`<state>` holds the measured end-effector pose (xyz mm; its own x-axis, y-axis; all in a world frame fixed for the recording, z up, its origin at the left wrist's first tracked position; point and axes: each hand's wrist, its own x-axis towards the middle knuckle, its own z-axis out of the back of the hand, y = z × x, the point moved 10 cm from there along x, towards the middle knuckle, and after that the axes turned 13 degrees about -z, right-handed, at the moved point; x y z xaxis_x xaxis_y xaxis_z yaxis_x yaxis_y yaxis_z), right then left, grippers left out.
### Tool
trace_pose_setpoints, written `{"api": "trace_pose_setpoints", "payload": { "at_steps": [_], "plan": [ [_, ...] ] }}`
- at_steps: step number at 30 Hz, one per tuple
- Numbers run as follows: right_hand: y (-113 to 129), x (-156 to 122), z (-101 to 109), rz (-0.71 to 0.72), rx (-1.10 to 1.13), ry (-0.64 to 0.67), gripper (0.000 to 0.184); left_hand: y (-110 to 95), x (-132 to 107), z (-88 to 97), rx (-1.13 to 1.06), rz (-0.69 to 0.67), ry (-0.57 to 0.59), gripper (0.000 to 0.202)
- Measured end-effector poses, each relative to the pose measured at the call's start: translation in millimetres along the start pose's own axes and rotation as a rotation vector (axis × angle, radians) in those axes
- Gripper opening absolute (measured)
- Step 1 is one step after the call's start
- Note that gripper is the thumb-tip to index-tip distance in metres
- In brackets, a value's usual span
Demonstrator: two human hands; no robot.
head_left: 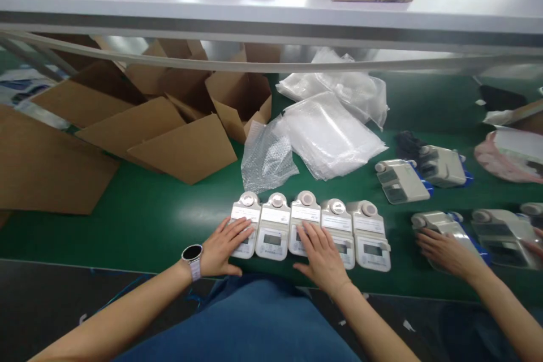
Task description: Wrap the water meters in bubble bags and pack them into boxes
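Several beige meter devices [307, 228] with small screens and round knobs lie side by side in a row on the green belt [148, 220]. My left hand [223, 248], with a watch on its wrist, lies flat and open on the leftmost device [246, 220]. My right hand [321, 257] rests open with fingers spread on the middle devices of the row. Neither hand grips anything.
Open cardboard boxes [169, 124] stand at the left and back. Clear plastic bags [331, 136] and bubble wrap [265, 158] lie behind the row. More devices [401, 181] lie to the right, where another person's hand [445, 251] touches one. A shelf [271, 17] runs overhead.
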<state>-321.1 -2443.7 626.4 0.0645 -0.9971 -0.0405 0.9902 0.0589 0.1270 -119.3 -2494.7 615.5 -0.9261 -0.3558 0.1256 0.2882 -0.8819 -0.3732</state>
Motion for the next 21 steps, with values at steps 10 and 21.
{"api": "trace_pose_setpoints", "payload": {
  "at_steps": [10,21],
  "plan": [
    [10.6,32.9,24.1,-0.055,-0.052,0.223,0.069,14.4,13.1,27.4,-0.134,0.000,0.114,0.079],
    [9.7,32.9,32.5,-0.051,-0.080,0.206,0.074,-22.9,33.1,33.8,0.122,-0.066,0.191,0.079]
  ]
}}
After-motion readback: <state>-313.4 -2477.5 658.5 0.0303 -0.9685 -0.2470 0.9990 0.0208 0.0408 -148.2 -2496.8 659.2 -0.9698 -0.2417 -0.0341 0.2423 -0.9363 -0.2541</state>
